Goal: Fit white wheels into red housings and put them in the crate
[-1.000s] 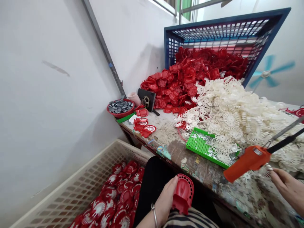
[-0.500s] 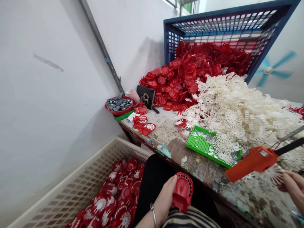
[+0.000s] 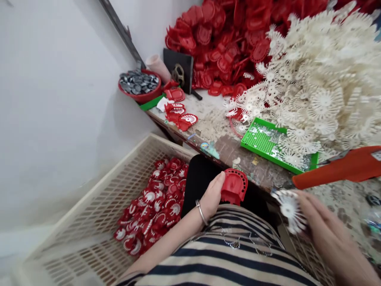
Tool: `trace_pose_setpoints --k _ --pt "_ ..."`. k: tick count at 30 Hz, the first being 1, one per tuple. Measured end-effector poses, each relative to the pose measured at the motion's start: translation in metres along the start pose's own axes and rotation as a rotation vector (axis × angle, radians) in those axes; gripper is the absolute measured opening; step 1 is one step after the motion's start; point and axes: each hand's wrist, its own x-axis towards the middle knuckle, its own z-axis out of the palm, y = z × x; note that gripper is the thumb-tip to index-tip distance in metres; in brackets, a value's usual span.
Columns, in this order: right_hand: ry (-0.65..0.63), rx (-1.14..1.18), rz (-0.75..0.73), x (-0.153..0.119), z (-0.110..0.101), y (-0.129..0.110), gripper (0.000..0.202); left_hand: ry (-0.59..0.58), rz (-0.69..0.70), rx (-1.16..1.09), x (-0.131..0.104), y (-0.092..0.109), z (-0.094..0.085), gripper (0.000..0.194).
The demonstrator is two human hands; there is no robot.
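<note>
My left hand (image 3: 212, 194) grips a red plastic part (image 3: 234, 186) with a rounded end and a row of holes along its curve, held over my lap. To the right, my right hand (image 3: 320, 222) pinches a white fan-shaped plastic piece (image 3: 289, 210) with thin spokes; some of its fingers are hidden behind the piece. The two parts are apart. Just above my right hand lies an orange electric screwdriver (image 3: 339, 169), its tip not clearly visible. A green tray (image 3: 262, 145) holding small shiny bits and a few white pieces sits on the table behind it.
A heap of white spoked pieces (image 3: 324, 91) and a pile of red parts (image 3: 226, 43) cover the table's back. At left stand a red bowl (image 3: 139, 97) of grey discs and a black plate (image 3: 181, 67). A cream crate (image 3: 89, 190) beside my leg holds assembled red-and-white parts (image 3: 154, 206).
My right hand has brought the white fan-shaped piece from the heap's edge leftward toward my lap. My left hand still holds the red part. The view has tilted down.
</note>
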Motion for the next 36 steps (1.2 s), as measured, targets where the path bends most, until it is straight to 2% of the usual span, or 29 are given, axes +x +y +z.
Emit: trace_pose_setpoints --k 1,3,5,9,13,18,21,24,28,31,33,36 --pt "-0.061 0.074 0.010 0.010 0.014 -0.016 0.036 -0.008 -0.011 -0.011 0.000 0.000 0.000 0.059" --pt "-0.263 0.329 0.014 0.031 0.040 -0.037 0.039 -0.021 -0.020 -0.026 0.000 0.000 -0.001 0.063" --pt "-0.337 0.412 -0.069 0.049 0.061 -0.046 0.041 -0.021 -0.027 -0.028 -0.001 0.001 -0.004 0.065" --pt "-0.343 0.348 -0.291 0.074 0.086 -0.053 0.037 -0.002 -0.038 -0.009 -0.004 0.007 -0.011 0.069" --pt "-0.429 0.258 -0.357 0.089 0.095 -0.061 0.033 -0.005 -0.026 -0.002 -0.005 0.010 -0.018 0.073" --pt "-0.454 0.157 -0.437 0.099 0.101 -0.064 0.032 -0.006 -0.073 0.019 -0.002 0.008 -0.027 0.077" --pt "-0.412 0.096 -0.486 0.101 0.107 -0.061 0.031 -0.036 -0.051 0.069 0.000 0.010 -0.031 0.072" --pt "-0.313 0.008 -0.521 0.099 0.114 -0.059 0.034 -0.030 0.020 0.168 0.000 0.012 -0.032 0.055" --pt "-0.188 -0.098 -0.442 0.094 0.119 -0.060 0.047 0.005 0.028 0.150 -0.001 0.015 -0.033 0.039" --pt "-0.159 -0.030 -0.335 0.095 0.122 -0.059 0.063 0.032 0.080 0.134 -0.001 0.018 -0.034 0.034" --pt "-0.215 0.121 -0.280 0.096 0.126 -0.058 0.062 0.050 0.141 0.188 -0.001 0.020 -0.035 0.033" --pt "-0.404 0.438 -0.162 0.098 0.136 -0.057 0.050 0.075 0.211 0.245 -0.001 0.021 -0.037 0.032"
